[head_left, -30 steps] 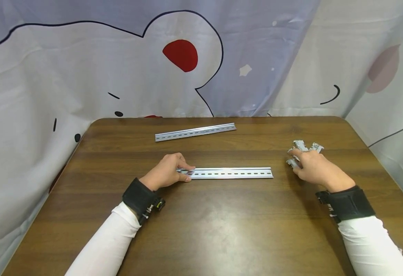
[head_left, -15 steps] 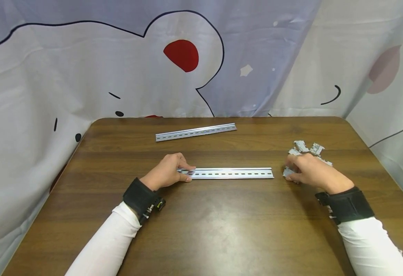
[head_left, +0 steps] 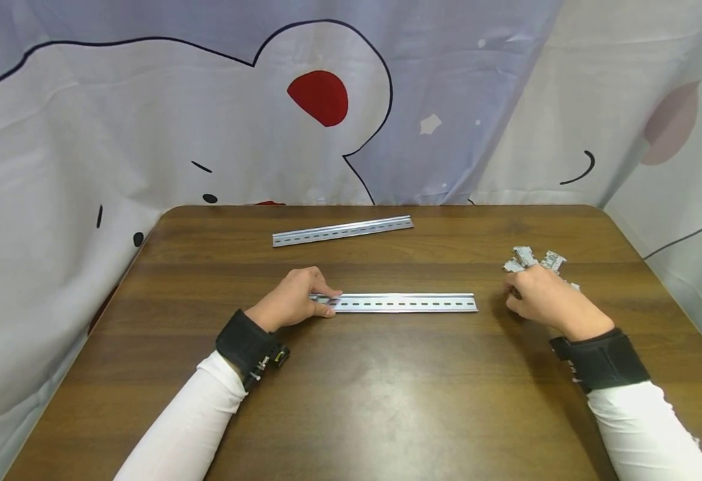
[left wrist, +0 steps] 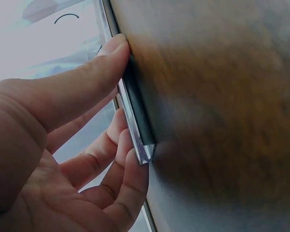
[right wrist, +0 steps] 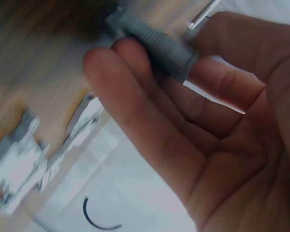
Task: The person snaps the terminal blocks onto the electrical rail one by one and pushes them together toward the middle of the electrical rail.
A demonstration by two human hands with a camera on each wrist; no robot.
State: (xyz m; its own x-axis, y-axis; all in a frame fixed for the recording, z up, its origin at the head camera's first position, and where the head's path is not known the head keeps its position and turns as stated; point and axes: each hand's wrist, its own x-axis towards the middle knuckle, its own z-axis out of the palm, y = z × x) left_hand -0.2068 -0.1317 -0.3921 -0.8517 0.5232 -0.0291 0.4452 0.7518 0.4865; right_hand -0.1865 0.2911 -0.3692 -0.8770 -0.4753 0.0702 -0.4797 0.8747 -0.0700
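Note:
A slotted silver DIN rail [head_left: 407,303] lies across the middle of the table. My left hand [head_left: 293,297] grips its left end, with the thumb on the near edge and the fingers on the far edge, as the left wrist view also shows. Over on the right, my right hand [head_left: 546,300] is beside a small group of grey DIN-rail terminal blocks [head_left: 525,256]. In the right wrist view a grey terminal block [right wrist: 159,48] with a ribbed side is held between thumb and fingers. From the head view that block is hidden by the hand.
Behind the first rail, a second DIN rail [head_left: 343,231] lies slightly slanted near the back of the wooden table [head_left: 387,387]. A printed curtain [head_left: 218,120] hangs right behind the table's far edge.
The right hand has drawn slightly toward itself and its fingers have closed on a terminal block from the group's near side. The left hand stays on the rail.

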